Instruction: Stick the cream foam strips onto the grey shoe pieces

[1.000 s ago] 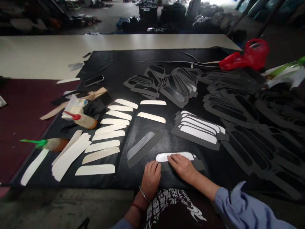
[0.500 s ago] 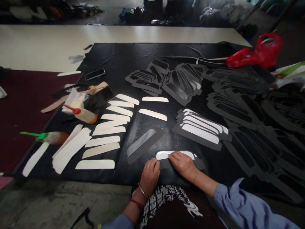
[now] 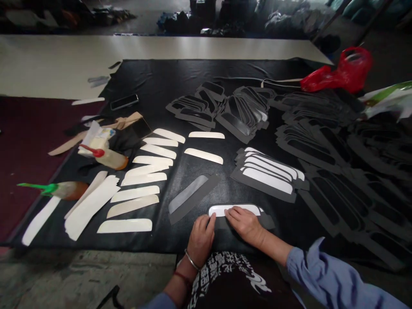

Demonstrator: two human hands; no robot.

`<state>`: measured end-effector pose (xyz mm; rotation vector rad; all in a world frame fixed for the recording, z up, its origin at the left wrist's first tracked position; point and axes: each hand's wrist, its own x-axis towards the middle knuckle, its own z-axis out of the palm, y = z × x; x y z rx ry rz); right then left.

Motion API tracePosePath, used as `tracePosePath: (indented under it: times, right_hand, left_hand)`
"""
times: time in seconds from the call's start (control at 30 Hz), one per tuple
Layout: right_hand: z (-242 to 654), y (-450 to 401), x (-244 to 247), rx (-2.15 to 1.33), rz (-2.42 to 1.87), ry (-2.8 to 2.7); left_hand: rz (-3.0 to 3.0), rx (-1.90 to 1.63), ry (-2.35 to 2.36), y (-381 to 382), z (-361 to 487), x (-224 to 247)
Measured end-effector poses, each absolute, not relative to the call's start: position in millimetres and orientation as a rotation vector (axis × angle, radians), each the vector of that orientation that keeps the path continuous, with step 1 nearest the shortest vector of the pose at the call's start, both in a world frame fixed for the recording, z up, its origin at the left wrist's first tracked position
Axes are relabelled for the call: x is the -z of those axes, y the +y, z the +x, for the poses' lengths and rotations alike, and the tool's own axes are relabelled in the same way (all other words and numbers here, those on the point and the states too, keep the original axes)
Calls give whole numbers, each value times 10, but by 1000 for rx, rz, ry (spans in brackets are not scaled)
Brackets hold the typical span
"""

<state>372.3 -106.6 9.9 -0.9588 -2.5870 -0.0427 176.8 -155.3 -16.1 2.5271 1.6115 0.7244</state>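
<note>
In front of me on the black sheet lies a white curved strip (image 3: 220, 210) on a dark grey backing piece (image 3: 266, 220). My left hand (image 3: 201, 237) is at its near left corner, fingers curled together and thumb tip at the edge. Over the strip's middle, my right hand (image 3: 245, 223) presses with fingers bunched, hiding part of it. Just beyond lies a grey piece with a shiny strip (image 3: 190, 195), set at a slant. A fanned stack of grey pieces with white strips (image 3: 268, 179) is at the right. Cream strips (image 3: 125, 225) lie in a column at the left.
Two glue bottles, one green-tipped (image 3: 69, 190) and one red-tipped (image 3: 111, 158), lie at the left by a white strip stack (image 3: 92, 208). A phone (image 3: 124, 101) lies farther back. Dark piece piles (image 3: 322, 141) and a red plastic bag (image 3: 347, 73) are at the right.
The whole view has shifted slightly. My left thumb now reaches a little farther up at the strip's corner; my right hand stays on the strip with little visible change.
</note>
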Motion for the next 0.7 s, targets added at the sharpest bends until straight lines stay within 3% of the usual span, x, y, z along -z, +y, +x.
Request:
tracePosePath:
  times: [0.27,0.47,0.7]
  right_hand:
    - [3750,-1112,-93,4,-924,-2578]
    - [3704,-996,-234,-249,-1155,-2514]
    - [3439,-715,-144,-131,-1385,-2367]
  left_hand:
    - [2555,-670,1622,-1545,1777,171]
    - [2584,-630,1671,-1551,1777,138]
    - [2639,-626,1627,-1547,1776,132]
